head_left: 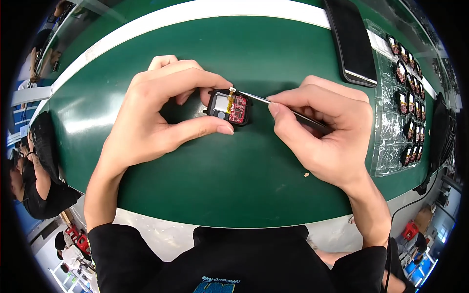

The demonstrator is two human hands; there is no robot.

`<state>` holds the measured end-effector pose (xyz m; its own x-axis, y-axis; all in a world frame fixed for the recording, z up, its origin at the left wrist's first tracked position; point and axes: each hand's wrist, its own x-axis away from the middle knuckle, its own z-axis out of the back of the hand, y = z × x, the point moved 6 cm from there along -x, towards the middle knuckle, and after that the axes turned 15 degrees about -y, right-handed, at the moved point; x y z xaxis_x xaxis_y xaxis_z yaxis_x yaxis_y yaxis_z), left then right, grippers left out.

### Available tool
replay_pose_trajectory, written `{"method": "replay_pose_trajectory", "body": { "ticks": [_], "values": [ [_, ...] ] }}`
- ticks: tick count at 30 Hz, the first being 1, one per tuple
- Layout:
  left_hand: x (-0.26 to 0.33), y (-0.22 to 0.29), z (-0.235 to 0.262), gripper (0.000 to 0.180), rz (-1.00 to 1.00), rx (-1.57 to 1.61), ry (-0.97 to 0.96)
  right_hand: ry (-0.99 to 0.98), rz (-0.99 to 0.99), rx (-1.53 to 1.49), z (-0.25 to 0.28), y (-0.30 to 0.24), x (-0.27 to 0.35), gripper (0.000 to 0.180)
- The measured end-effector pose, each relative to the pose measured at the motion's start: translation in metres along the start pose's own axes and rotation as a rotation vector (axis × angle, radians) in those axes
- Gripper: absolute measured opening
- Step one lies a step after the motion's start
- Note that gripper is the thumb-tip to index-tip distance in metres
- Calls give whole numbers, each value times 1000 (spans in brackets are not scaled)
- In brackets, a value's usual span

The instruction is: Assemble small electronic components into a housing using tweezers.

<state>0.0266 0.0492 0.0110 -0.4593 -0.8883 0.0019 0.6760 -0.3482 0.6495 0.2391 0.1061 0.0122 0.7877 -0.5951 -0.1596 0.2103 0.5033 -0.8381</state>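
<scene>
Small black module point(228, 108) pinched between thumb and fingers of left hand point(156, 115), held just above green mat point(244, 171). Thin metal tweezers point(273, 103) clamped in closed right hand point(322, 132); tip set at yellow flex tab point(230, 93) on module's top edge. Step judged: flex cable being seated or lifted; steady, fine tip control called for. Red circuit board exposed, silvery cell beside it. Clear blister tray point(391, 136) of like modules well apart, right; dark phone point(351, 39) beyond.

Dark phone screen point(352, 41), clear blister tray point(391, 122)
</scene>
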Motion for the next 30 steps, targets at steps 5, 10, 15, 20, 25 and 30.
{"method": "replay_pose_trajectory", "body": {
  "ticks": [5, 10, 15, 20, 25, 30],
  "values": [
    [-1, -3, 1, 60, 15, -35, -28, 9, 68, 26, -5, 4, -2, 9],
    [-2, -2, 2, 61, 27, -52, -44, 23, 64, 42, -6, 7, -4, 9],
    [1, -2, 1, 62, 33, -6, 9, 32, 100, 74, -3, 2, -2, 11],
    [0, -1, 3, 61, 23, -5, 6, 93, 144, 178, -2, -1, 1, 19],
    [-2, 2, 4, 59, 22, -63, -23, 81, 187, 245, -4, -4, 1, 21],
    [-3, -4, 2, 61, -19, -41, -30, 85, 204, 253, -6, -3, 0, 21]
  ]
}}
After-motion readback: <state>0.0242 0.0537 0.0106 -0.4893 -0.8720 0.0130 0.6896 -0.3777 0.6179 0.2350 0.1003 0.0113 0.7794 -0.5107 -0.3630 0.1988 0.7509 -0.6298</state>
